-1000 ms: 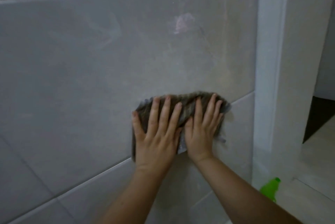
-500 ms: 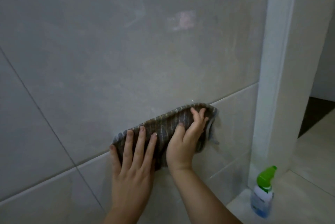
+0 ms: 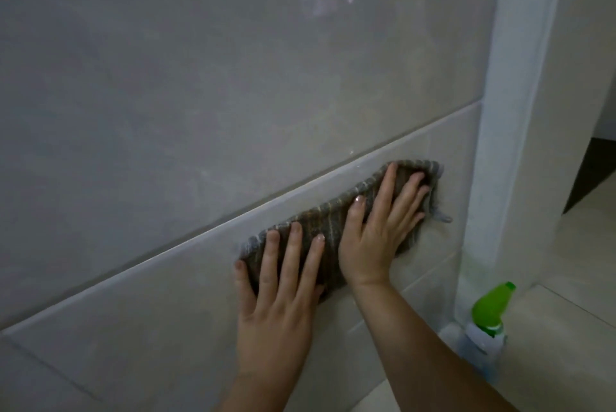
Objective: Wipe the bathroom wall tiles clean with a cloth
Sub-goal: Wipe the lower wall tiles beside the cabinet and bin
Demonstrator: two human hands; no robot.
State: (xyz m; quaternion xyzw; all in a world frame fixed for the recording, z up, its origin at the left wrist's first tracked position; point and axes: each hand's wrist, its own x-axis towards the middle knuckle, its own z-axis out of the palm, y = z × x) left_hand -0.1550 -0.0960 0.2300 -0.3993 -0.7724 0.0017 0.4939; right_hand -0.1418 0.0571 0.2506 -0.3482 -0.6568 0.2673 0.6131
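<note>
A brown-grey striped cloth (image 3: 328, 223) lies stretched flat against the glossy beige wall tiles (image 3: 166, 111), just under a slanting grout line. My left hand (image 3: 280, 291) presses its lower left end with fingers spread flat. My right hand (image 3: 383, 228) presses the upper right end, fingers also spread. Both palms hold the cloth against the lower tile; neither hand grips it in a fist. The cloth's right end, with a dangling loop, reaches close to the wall's corner.
A white corner trim and pillar (image 3: 506, 145) runs down the right of the wall. A spray bottle with a green nozzle (image 3: 485, 328) stands on the pale floor tiles (image 3: 566, 278) at the pillar's foot, right of my right forearm. A dark doorway opens at far right.
Both hands and the cloth have slid down from the large tile onto the lower one and toward the corner. The cloth is now stretched wider, and the view has tipped down.
</note>
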